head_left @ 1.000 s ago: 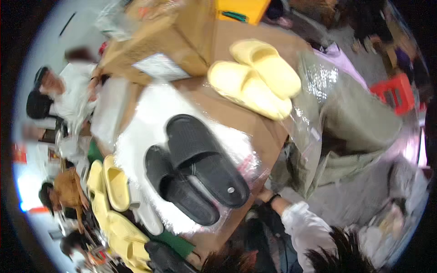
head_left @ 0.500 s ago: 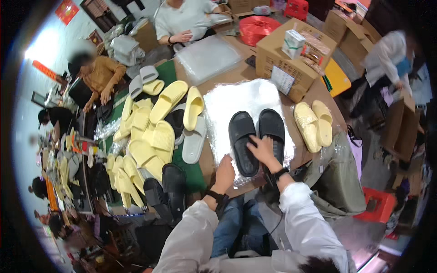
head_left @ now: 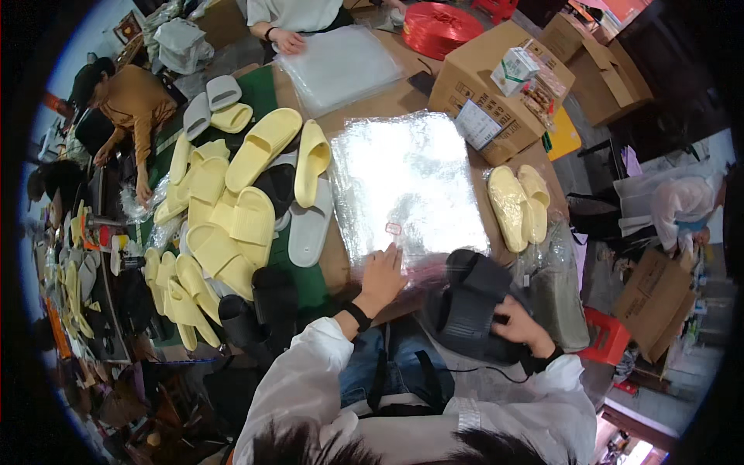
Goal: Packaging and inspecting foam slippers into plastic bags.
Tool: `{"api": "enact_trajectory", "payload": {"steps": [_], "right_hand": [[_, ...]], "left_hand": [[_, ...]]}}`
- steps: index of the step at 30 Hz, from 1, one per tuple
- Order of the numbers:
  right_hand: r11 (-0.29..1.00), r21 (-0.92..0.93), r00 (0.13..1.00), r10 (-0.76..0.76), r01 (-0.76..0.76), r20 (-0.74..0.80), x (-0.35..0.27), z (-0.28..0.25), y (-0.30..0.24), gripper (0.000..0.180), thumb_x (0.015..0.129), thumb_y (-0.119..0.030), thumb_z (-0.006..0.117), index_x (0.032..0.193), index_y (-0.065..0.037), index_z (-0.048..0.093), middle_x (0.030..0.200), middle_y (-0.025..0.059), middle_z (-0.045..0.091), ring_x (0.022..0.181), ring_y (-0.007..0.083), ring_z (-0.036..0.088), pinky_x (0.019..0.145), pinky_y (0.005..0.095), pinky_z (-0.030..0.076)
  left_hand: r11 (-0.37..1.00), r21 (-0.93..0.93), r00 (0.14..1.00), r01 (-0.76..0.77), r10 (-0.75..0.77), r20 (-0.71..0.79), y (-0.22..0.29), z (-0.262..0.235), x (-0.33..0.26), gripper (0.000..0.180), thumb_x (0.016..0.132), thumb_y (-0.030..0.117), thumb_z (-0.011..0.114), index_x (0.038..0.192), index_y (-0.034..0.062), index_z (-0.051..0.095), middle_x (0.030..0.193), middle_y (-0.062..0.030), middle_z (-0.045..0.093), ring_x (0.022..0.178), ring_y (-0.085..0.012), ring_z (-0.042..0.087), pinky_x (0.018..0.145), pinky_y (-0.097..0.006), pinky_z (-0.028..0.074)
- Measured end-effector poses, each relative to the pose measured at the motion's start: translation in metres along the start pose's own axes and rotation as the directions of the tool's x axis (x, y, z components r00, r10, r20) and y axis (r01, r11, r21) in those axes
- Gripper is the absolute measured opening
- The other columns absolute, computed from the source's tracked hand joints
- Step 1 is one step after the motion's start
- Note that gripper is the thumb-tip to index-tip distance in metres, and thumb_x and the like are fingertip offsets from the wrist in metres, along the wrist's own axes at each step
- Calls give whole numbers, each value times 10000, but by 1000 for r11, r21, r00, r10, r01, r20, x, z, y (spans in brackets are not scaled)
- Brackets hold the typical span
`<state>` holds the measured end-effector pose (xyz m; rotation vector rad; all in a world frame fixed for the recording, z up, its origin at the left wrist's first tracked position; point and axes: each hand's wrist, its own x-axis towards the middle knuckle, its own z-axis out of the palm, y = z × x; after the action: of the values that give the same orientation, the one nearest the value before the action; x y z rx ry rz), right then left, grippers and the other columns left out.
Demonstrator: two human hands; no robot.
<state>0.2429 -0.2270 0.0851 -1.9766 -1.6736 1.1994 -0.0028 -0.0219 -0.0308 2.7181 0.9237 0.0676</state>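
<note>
A pair of black slippers [head_left: 474, 308] is off the table's near edge at the right, tilted and smeared by motion. My right hand [head_left: 515, 319] is closed around their side, with some fingers hidden. My left hand [head_left: 382, 275] lies on the near edge of a stack of shiny clear plastic bags [head_left: 411, 178], fingers stretched over the film. Along that near edge a reddish strip of film shows, blurred. Wrapped pale yellow slippers [head_left: 509, 209] lie right of the stack.
Loose yellow slippers [head_left: 248, 232], a grey one [head_left: 311, 232] and black ones [head_left: 275, 298] crowd the left. A cardboard box [head_left: 496, 93] stands at the far right, beside a red twine roll [head_left: 440, 31]. Another person's hand [head_left: 290, 42] rests by more clear bags [head_left: 341, 70].
The black slippers have left the plastic stack and moved right and nearer in my right hand. My left hand has come forward onto the bags' near edge.
</note>
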Motion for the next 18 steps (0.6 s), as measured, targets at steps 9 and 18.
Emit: {"api": "enact_trajectory", "payload": {"steps": [9, 18], "right_hand": [[968, 139, 978, -199, 207, -69, 33, 54, 6, 292, 714, -196, 699, 917, -8, 607, 782, 162, 495, 755, 298, 501, 656, 357, 403], [824, 143, 836, -545, 548, -62, 46, 14, -2, 145, 637, -124, 682, 737, -29, 636, 708, 127, 515, 796, 318, 518, 815, 409, 378]], "left_hand": [[975, -222, 938, 0, -77, -337, 1, 1, 4, 278, 725, 101, 611, 1000, 75, 583, 969, -58, 618, 851, -237, 562, 824, -390, 392], [919, -348, 858, 184, -323, -400, 14, -10, 0, 158, 859, 140, 522, 940, 43, 618, 1022, -134, 626, 912, -293, 590, 910, -447, 375]]}}
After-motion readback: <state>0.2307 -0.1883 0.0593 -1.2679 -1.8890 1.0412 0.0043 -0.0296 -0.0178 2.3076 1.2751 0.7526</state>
